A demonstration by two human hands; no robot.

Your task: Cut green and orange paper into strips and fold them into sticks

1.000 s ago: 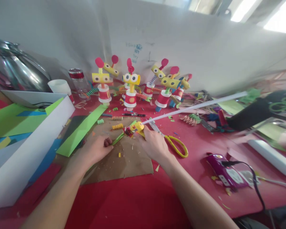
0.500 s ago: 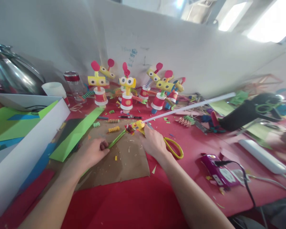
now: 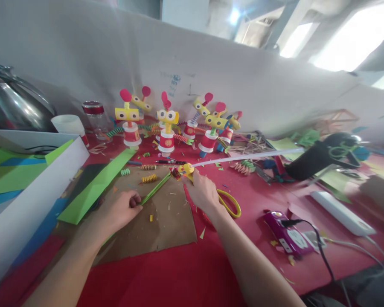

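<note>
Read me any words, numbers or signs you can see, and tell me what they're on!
None can be read for sure.
Blue writing on the grey wall: too blurred to read.
Round gold emblem on the red cup of the big-eyed figure in the middle: too small to read.
Pale patches on the purple device: no letters can be made out.

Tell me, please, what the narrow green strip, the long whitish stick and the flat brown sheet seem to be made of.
Narrow green strip: likely matte paper, thin without shine. Long whitish stick: perhaps smooth plastic or glue, milky. Flat brown sheet: probably matte cardboard, dull and plain.
</note>
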